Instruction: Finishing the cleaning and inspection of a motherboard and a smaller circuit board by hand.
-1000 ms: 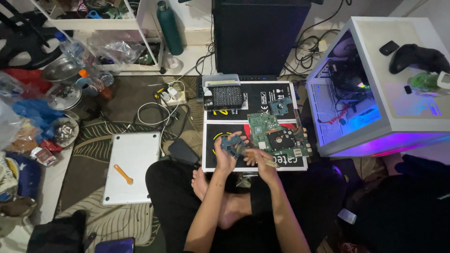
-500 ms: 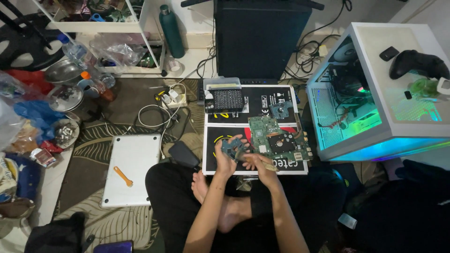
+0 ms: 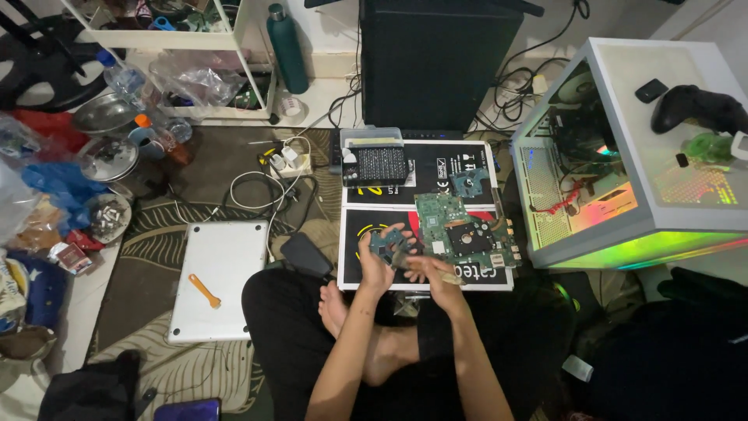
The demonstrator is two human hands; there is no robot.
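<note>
We sit cross-legged on the floor and hold a small round part (image 3: 385,242) in our left hand (image 3: 375,267). It looks like a little fan, dark blue-grey with a round middle, but it is small in the view, so we cannot be sure. The left grip is curled around its lower edge, pinching it. Our right hand (image 3: 431,273) is just beside it, fingers pressed together on something thin and pale; we cannot tell what it is.

The small part is up off the floor, above the near edge of the flat black box (image 3: 427,222) that lies in front of our knees.

To do this well, we think we should hold the part by its rim, not its middle, and keep both hands close and low over the box. Then a tiny piece that slips would land on the box and not get lost in the rug.

The green board (image 3: 460,228) lies flat on the box, near its right edge. It is hard, thin and bumpy with little chips. The silver laptop (image 3: 220,273) on the rug to our left is smooth and shut, with an orange plastic stick (image 3: 205,291) on top. The white computer case (image 3: 623,156) to our right has glass sides and glows green.
</note>
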